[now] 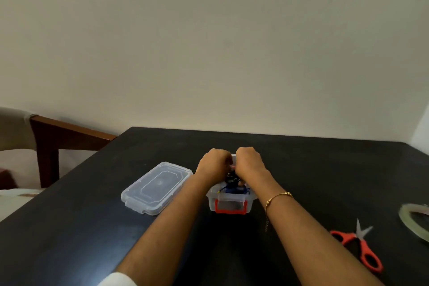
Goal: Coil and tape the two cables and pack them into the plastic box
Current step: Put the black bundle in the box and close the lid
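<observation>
Nowhere legible writing: lid point(156, 188), box point(231, 202).

Lid point(157, 187) left of box point(229, 202)

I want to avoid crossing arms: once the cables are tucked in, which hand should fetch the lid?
Probably the left hand: the lid lies on the table just left of the box. The right hand would have to cross over.
</observation>
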The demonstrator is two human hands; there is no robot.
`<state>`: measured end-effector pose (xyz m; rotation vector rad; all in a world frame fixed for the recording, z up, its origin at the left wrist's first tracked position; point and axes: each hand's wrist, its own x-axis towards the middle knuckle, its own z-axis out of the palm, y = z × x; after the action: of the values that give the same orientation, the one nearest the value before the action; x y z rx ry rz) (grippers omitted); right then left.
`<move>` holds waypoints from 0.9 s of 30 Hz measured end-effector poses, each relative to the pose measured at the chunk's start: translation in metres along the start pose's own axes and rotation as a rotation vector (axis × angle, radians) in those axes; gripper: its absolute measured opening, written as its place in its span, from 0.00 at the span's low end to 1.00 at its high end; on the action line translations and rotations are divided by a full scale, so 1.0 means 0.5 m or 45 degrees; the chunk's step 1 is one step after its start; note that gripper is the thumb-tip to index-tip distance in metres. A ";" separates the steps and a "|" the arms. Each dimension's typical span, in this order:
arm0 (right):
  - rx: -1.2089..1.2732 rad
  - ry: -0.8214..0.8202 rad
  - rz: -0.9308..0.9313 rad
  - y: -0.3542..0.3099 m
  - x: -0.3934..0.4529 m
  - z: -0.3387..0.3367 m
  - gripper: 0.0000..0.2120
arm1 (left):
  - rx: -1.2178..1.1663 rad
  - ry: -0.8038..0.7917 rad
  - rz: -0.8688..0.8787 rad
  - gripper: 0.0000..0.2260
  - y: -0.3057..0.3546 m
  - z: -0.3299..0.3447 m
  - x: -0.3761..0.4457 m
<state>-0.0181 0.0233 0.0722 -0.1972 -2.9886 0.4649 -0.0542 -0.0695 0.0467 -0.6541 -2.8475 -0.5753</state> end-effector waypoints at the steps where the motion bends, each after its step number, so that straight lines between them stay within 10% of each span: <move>1: -0.002 0.030 -0.007 0.003 -0.016 -0.005 0.08 | -0.074 0.104 0.020 0.06 0.002 0.001 -0.016; 9: 0.148 0.233 -0.238 -0.087 -0.099 -0.008 0.08 | -0.328 0.739 -0.463 0.06 -0.059 -0.018 -0.133; 18: 0.084 0.007 -0.608 -0.189 -0.131 0.103 0.15 | 0.269 0.243 -0.747 0.14 -0.149 -0.009 -0.247; 27: 0.120 0.115 -0.449 -0.183 -0.148 0.159 0.13 | -0.067 0.472 -0.823 0.12 -0.156 -0.032 -0.303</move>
<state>0.0344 -0.0973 0.0184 0.3039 -2.8173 0.5355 0.0470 -0.1990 -0.0011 0.3664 -2.6433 -0.7596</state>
